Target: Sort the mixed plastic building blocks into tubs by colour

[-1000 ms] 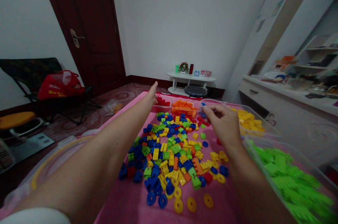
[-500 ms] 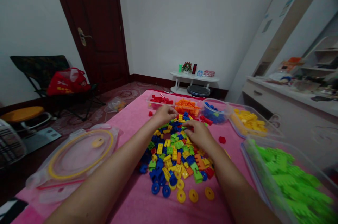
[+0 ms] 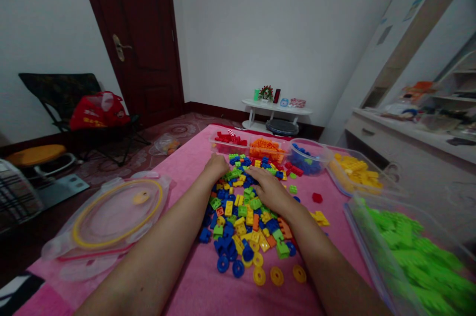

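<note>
A heap of mixed toy building bricks (image 3: pixel 241 211) in blue, yellow, green and orange covers the middle of the pink cloth. At the heap's far left edge is my left hand (image 3: pixel 217 166), its fingers curled downward. Whatever lies under those fingertips is hidden. My right hand (image 3: pixel 270 188) rests over the far right part of the heap, fingers stretched out and thumb apart, touching bricks. Several blue wheels (image 3: pixel 238 269) and yellow wheels (image 3: pixel 276 276) lie at the near edge of the heap.
Clear containers of red bricks (image 3: pixel 230 141), orange bricks (image 3: pixel 267 148), blue bricks (image 3: pixel 303 158), yellow bricks (image 3: pixel 357 171) and green bricks (image 3: pixel 409 246) line the far and right sides. A clear lid (image 3: pixel 111 217) lies left. A loose red brick (image 3: pixel 317 198) sits right of the heap.
My left hand has moved left to the heap's edge, covering the spot where a loose red brick lay. My right hand has shifted slightly left. The view has turned a little.
</note>
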A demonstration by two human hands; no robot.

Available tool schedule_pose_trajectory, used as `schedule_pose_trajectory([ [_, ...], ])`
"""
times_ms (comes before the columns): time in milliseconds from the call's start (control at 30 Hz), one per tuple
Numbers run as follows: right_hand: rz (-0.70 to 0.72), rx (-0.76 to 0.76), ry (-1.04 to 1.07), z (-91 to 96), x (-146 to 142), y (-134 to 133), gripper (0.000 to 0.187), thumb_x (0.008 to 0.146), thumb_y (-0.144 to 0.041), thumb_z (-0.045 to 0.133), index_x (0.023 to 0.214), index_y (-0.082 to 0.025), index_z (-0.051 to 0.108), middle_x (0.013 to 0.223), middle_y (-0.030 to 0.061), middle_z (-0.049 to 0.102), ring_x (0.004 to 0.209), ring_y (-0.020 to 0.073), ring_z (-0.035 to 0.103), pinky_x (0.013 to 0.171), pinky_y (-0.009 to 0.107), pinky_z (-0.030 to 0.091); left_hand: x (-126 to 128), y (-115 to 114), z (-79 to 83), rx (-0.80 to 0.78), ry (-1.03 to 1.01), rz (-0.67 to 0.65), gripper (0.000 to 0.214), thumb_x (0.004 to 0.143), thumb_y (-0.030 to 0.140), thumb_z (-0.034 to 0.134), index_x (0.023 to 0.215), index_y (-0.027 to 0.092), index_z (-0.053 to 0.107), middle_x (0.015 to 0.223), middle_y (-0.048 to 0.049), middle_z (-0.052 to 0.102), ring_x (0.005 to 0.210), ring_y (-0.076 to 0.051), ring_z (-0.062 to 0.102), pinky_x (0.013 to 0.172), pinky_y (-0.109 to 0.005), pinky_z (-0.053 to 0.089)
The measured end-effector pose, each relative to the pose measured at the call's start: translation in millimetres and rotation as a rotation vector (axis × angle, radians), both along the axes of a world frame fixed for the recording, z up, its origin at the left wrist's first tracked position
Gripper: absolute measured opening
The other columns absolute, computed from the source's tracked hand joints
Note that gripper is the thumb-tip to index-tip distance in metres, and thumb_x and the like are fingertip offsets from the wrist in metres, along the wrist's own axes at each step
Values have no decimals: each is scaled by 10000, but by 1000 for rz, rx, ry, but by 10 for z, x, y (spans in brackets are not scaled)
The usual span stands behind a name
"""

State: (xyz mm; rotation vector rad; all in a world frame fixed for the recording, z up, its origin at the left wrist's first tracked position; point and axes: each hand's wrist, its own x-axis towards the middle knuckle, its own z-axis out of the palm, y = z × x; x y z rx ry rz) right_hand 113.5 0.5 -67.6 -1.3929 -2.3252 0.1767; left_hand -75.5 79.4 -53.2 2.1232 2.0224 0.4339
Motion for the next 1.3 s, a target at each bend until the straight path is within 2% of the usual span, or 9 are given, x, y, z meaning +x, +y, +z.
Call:
schedule_pose_trajectory([
  [100,-6,-37,-69,-22,-52,39,613,755,-58,414,1359,-164,443,1444,95,378,1315,213,345,1085,369,260,20,31,-32,-8,-24,-57,281,765,274,535,946,142,704,983,-132,679,949,-216,619,800,-250,453],
  [167,-6,-48,-92,4,-54,42,574,753,-69,409,1313,-167,495,1410,88,420,1277,205,389,1062,343,287,55,22,-7,-2,-38,-100,267,769,265,510,893,151,718,932,-119,695,899,-214,633,761,-250,455],
  [333,-113,-89,-215,210,105,5,309,741,-141,481,978,-203,670,1087,59,613,978,186,570,825,280,413,107,-37,106,4,-85,-222,276,758,180,478,854,157,736,809,-72,711,802,-181,638,725,-235,452],
  [600,-310,-243,-204,344,529,31,93,644,-170,608,709,-206,664,752,9,670,698,143,587,568,217,342,-31,-60,295,-43,-130,-269,324,695,126,551,963,180,726,831,-41,721,747,-151,645,651,-198,466],
  [733,-384,-87,-89,403,478,9,151,650,-184,604,786,-203,666,787,22,679,709,155,591,580,225,354,-190,-165,531,-53,111,-138,260,594,141,644,812,237,747,878,-58,722,818,-221,654,700,-272,489],
  [900,-247,-59,1,405,213,-67,343,711,-191,568,1036,-236,668,958,39,686,834,184,609,664,241,414,-242,-284,671,-330,177,-221,395,522,148,711,902,253,737,713,-42,712,666,-206,657,632,-268,505],
  [1067,-81,-144,-96,222,154,-92,399,756,-294,592,1154,-298,619,1186,24,627,1041,219,584,839,303,435,-139,-297,548,-304,189,-274,542,556,132,677,1087,243,684,783,-68,720,640,-202,654,627,-273,506],
  [1200,-140,-128,-189,199,94,-127,425,782,-250,538,1200,-312,584,1224,39,605,1070,246,577,865,355,433,-130,-217,388,-192,201,-283,388,617,130,615,958,276,730,910,-69,721,776,-215,663,698,-282,500],
  [1300,-247,-112,-289,233,-50,-176,420,802,-228,488,1207,-296,580,1149,105,626,939,272,626,750,372,458,-159,-172,322,-160,202,-277,355,614,143,627,917,296,732,1023,-48,703,878,-213,647,752,-274,488],
])
